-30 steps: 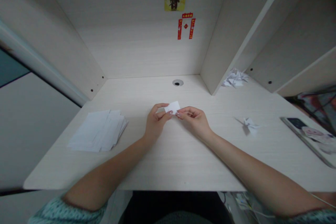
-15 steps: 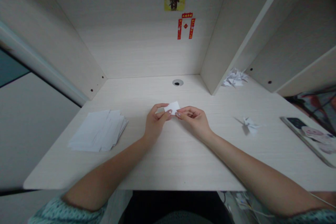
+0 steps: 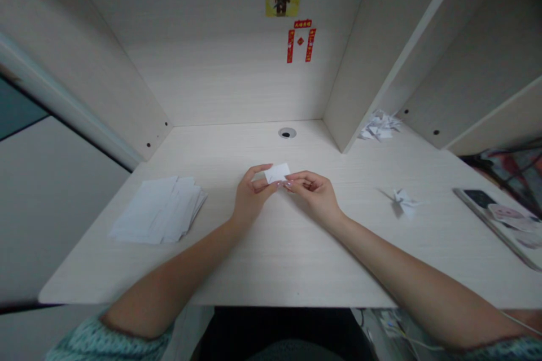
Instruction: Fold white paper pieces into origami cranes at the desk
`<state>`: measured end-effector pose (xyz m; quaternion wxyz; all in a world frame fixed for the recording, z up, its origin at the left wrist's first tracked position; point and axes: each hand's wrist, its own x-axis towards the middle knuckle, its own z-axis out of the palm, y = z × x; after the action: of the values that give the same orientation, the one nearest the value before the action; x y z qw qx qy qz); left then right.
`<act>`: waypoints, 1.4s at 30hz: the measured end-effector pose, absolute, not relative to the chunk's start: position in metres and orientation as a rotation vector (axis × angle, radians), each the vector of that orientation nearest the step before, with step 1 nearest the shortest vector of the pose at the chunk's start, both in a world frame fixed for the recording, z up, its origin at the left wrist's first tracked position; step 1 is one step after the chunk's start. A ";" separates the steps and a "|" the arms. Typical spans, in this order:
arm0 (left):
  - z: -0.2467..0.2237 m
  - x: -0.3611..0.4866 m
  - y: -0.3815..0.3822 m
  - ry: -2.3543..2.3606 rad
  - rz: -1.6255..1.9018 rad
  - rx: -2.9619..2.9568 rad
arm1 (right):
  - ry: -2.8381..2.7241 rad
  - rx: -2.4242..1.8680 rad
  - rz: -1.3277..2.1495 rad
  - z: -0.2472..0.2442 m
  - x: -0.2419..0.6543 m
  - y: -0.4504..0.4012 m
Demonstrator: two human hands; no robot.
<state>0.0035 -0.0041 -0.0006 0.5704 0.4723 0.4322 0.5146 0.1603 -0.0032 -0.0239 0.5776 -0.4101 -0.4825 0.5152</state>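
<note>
A small folded piece of white paper [image 3: 278, 171] is held between both hands above the middle of the desk. My left hand [image 3: 252, 190] is closed on its left side, with the index finger at the upper left edge and the thumb along the lower edge. My right hand [image 3: 312, 186] pinches the lower right corner between thumb and fingers. The two thumb tips nearly meet at the paper's bottom edge. The underside of the paper and some fingertips are hidden.
A stack of white paper sheets [image 3: 154, 211] lies on the left of the desk [image 3: 262, 271]. On the right are a folded paper crane [image 3: 403, 202] and a phone [image 3: 499, 225]. More folded paper pieces [image 3: 381, 126] are heaped behind the upright divider [image 3: 353, 84].
My left thumb has slid right along the paper's lower edge, towards the right thumb. More of the paper's face shows, with a crease or flap line near its lower left.
</note>
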 end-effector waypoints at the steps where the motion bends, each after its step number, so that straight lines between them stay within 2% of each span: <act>1: -0.001 0.003 -0.004 1.018 1.213 1.105 | -1.128 -0.956 1.206 -0.024 0.160 -0.003; 14: -0.003 0.004 -0.002 1.041 1.235 1.069 | -1.144 -0.985 1.189 -0.024 0.161 -0.001; 22: -0.012 0.001 -0.002 1.155 1.218 1.329 | -1.127 -0.927 1.151 -0.023 0.156 -0.003; 28: -0.006 0.004 -0.009 1.193 1.173 1.451 | -1.111 -0.913 1.253 -0.026 0.152 -0.006; 42: -0.005 0.002 -0.002 1.189 1.250 1.270 | -1.066 -0.887 1.433 -0.019 0.154 -0.007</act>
<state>0.0016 -0.0025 -0.0047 0.4790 0.5205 0.4872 0.5121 0.1537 -0.0075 -0.0194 0.5429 -0.3737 -0.4489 0.6034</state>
